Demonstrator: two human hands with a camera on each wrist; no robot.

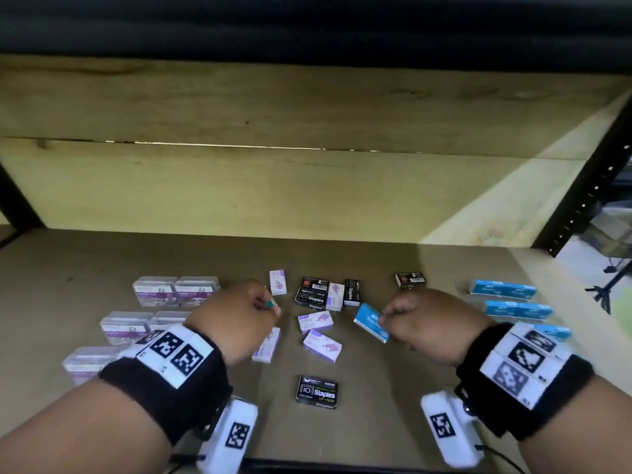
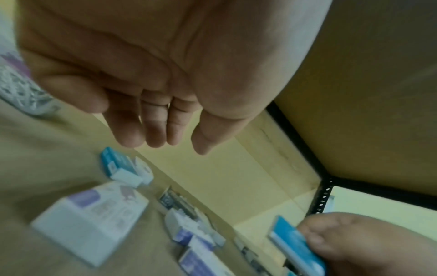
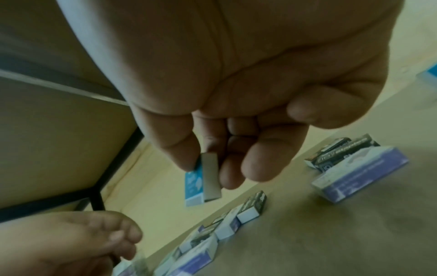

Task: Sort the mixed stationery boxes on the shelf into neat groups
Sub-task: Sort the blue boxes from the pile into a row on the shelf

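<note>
Blue box lifted, mid-frame, bound for the blue row.
Your right hand (image 1: pixel 415 323) pinches the blue staples box (image 1: pixel 371 322) by its end (blue group (image 1: pixel 502 289) lies right); your left hand (image 1: pixel 236 316) hangs slack, fingers empty.

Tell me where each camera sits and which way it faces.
Head: on the head, facing down at the shelf; shows both forearms, left hand, right hand.
Left wrist: under that wrist, looking along the palm at purple boxes.
Right wrist: under that wrist, looking along fingers pinching the blue staples box.
Shared: all show that box.
</note>
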